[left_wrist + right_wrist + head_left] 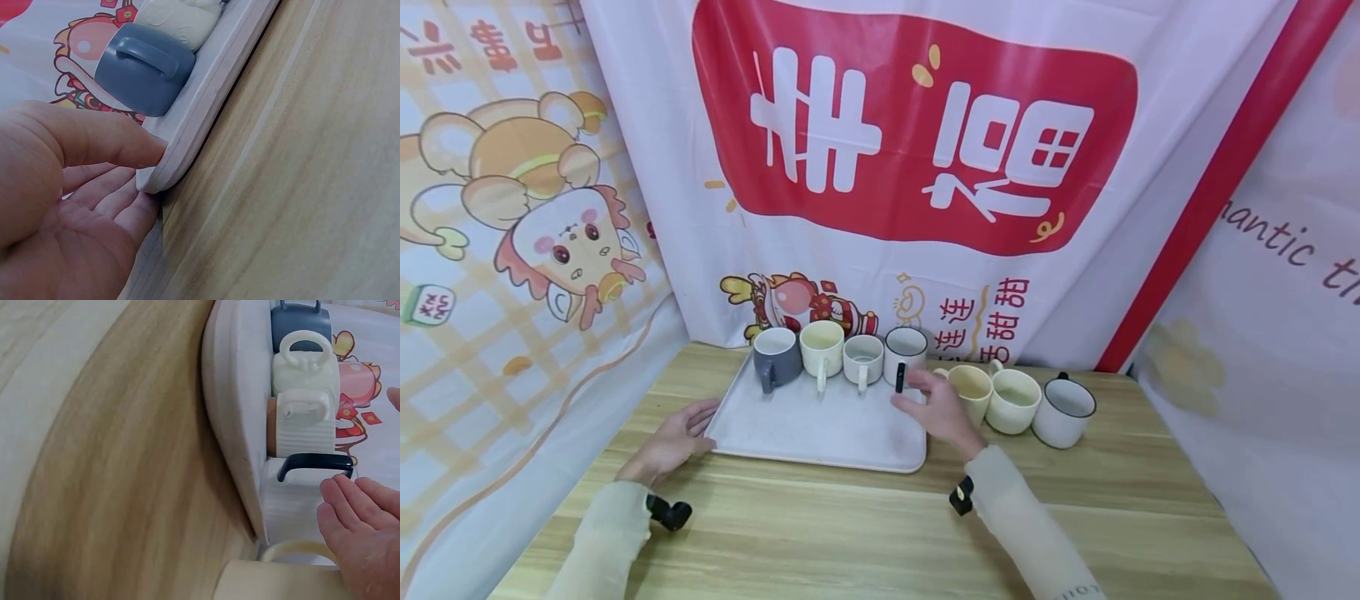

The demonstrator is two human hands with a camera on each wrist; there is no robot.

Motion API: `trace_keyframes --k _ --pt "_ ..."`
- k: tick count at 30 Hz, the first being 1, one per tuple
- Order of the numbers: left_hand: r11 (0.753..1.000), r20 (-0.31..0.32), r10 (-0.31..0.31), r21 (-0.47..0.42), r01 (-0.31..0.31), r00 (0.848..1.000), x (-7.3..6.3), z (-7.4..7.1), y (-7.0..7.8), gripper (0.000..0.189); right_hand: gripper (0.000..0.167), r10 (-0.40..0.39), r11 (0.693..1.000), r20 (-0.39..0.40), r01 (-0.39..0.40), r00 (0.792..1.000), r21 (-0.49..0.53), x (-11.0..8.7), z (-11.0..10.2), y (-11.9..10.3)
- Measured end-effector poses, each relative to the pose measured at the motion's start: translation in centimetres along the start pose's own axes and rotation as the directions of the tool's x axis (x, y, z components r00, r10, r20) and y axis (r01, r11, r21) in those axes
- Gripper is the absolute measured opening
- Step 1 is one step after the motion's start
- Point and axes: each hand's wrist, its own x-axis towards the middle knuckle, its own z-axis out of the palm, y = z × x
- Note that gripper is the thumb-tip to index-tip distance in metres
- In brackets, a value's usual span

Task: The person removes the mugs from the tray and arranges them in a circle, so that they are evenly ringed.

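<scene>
My left hand (668, 440) is at the left edge of a white rectangular tray (820, 429). In the left wrist view its thumb (128, 142) lies on the rim near a corner, with the fingers around the outer side. Along the tray's far side stand a blue-grey mug (781, 364), a pale yellow mug (822, 343), a small white ribbed mug (862, 364) and a white mug with black rim and handle (910, 344). My right hand (942, 410) hovers beside that last mug, fingers loosely extended, fingertips close to the black handle (319, 461). Nothing is held in it.
Right of the tray, a cream-yellow mug (976, 398), a pale cream mug (1011, 408) and a white black-rimmed mug (1063, 417) stand in a row on the wooden table (820, 533). A printed cloth (895, 267) hangs behind the table, with more cloth at both sides.
</scene>
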Motion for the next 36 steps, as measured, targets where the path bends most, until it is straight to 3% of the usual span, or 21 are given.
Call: trace_keyframes --k 8,13,21,27,32,36 --pt "1.0 -0.001 -0.018 -0.001 0.018 1.0 0.2 -0.1 0.1 0.086 0.045 0.008 1.0 -0.037 -0.008 0.999 0.02 1.6 1.6 1.1" --pt "1.0 -0.005 -0.01 0.006 0.01 1.0 0.2 -0.1 0.2 0.085 0.051 0.069 0.997 -0.078 -0.066 0.995 0.034 2.3 2.4 1.2" --pt "1.0 -0.006 -0.011 -0.001 0.011 1.0 0.1 -0.1 0.3 0.086 0.036 0.231 0.965 -0.182 -0.2 0.956 0.172 3.5 3.5 0.8" --pt "1.0 -0.01 -0.025 0.007 0.025 1.0 0.1 -0.1 0.2 0.086 0.036 0.326 0.939 -0.241 -0.282 0.914 0.197 3.7 3.9 0.3" --pt "1.0 0.001 -0.022 0.018 0.022 1.0 0.0 -0.1 0.3 0.087 0.035 0.332 0.93 -0.264 -0.268 0.906 0.253 3.1 3.7 -0.3" --pt "1.0 0.003 -0.018 0.006 0.018 1.0 -0.2 0.0 0.3 0.087 0.034 0.343 0.912 -0.227 -0.264 0.912 0.315 2.5 3.0 -1.2"
